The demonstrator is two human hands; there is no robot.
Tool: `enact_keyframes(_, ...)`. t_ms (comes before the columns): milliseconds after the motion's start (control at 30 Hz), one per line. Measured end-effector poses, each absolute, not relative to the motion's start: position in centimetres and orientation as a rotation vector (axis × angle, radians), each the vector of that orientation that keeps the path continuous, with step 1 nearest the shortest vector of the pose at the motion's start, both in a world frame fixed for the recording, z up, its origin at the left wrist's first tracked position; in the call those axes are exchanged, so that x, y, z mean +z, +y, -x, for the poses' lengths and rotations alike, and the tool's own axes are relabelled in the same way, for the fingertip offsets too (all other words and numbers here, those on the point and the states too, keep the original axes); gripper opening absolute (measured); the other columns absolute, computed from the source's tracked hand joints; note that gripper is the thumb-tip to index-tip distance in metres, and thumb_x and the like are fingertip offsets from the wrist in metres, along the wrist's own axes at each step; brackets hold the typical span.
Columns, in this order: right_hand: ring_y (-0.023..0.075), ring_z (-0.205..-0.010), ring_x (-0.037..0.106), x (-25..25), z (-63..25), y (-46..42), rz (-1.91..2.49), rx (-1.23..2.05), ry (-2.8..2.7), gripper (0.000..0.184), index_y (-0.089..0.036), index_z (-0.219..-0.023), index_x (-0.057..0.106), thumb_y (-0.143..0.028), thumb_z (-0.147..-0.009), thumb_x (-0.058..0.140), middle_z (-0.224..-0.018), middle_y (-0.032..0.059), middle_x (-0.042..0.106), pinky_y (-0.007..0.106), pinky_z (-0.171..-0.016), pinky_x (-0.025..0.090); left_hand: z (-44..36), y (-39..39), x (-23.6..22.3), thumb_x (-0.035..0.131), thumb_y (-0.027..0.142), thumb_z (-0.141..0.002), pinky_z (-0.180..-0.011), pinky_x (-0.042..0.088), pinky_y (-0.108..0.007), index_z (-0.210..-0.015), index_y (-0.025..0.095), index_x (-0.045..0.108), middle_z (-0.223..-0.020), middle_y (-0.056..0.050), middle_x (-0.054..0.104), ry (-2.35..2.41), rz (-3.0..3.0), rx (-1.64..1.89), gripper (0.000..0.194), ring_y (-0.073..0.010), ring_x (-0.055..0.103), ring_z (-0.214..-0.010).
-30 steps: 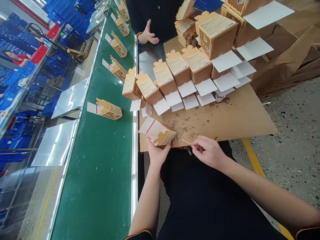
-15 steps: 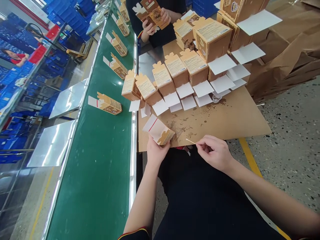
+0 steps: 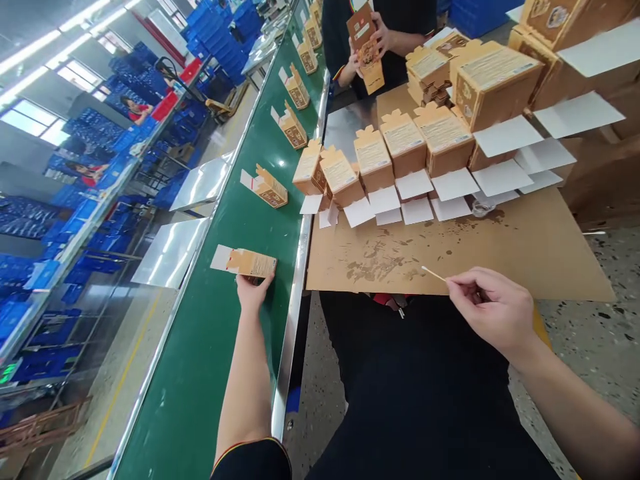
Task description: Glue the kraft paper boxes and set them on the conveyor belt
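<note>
My left hand (image 3: pixel 254 293) is closed around a small brown cardboard box (image 3: pixel 257 264) over the green conveyor belt (image 3: pixel 200 360). The box's white flap points left. Between the thumb and fingers of my right hand (image 3: pixel 487 303) is a thin cotton swab (image 3: pixel 433 274), its white tip pointing left above the cardboard sheet (image 3: pixel 530 247). Dark wet-looking spots mark that sheet. Behind them stand several brown boxes (image 3: pixel 373 160), stacked in rows with white flaps hanging toward me.
More boxes (image 3: pixel 271 188) stand in a line along the belt. Across the table a co-worker's hands (image 3: pixel 383 37) hold a printed brown carton (image 3: pixel 367 50). A clear round dish (image 3: pixel 483 208) sits by the white flaps. Metal edging (image 3: pixel 293 313) runs between belt and table.
My left hand has carried its box from above the cardboard sheet leftward to the belt. My right hand still holds the swab. The camera view has shifted left.
</note>
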State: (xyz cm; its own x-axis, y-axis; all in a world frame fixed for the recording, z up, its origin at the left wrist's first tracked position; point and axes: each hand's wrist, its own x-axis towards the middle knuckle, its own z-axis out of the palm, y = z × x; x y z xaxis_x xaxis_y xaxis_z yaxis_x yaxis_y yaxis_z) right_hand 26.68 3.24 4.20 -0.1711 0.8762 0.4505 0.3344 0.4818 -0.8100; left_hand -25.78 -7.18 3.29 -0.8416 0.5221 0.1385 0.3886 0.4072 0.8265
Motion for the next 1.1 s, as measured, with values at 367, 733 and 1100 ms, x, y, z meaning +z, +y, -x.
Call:
enact_keyframes(367,0.0194,-0.056,0.065,3.5,-31.5,3.7,1.253,0.492,-1.627,0.015,-0.029,-0.084,0.081,-0.034,-0.099,0.081,-0.073,0.0023,0.074,0.035,-0.051,0.054,21.0,-1.8,7.4,0.085,0.050,-0.087,-0.100,0.065,-0.039,-0.116,0.024,0.070,-0.109,-0.006,0.072,2.172,-1.102,1.949,0.042,-0.0217,0.078,-0.102)
enact_keyframes(733,0.0174,-0.058,0.062,5.9,-27.4,5.2,1.128,0.515,-1.742,0.019,-0.026,-0.084,0.075,-0.027,-0.103,0.072,-0.070,0.0015,0.069,0.032,-0.054,0.051,17.8,21.2,10.7,0.092,0.054,-0.084,-0.089,0.062,-0.043,-0.099,0.020,0.071,-0.104,-0.014,0.078,2.112,-0.825,1.263,0.043,-0.0340,0.077,-0.105)
enact_keyframes(1100,0.0280,-0.078,0.065,7.2,-31.4,16.0,1.654,0.363,-2.011,0.029,-0.030,-0.070,0.051,-0.015,-0.089,0.066,-0.078,0.0064,0.067,0.043,-0.075,0.052,18.4,4.9,9.3,0.098,0.044,-0.066,-0.085,0.064,-0.036,-0.112,0.029,0.075,-0.122,-0.005,0.081,1.549,-0.710,1.758,0.054,-0.0252,0.078,-0.104)
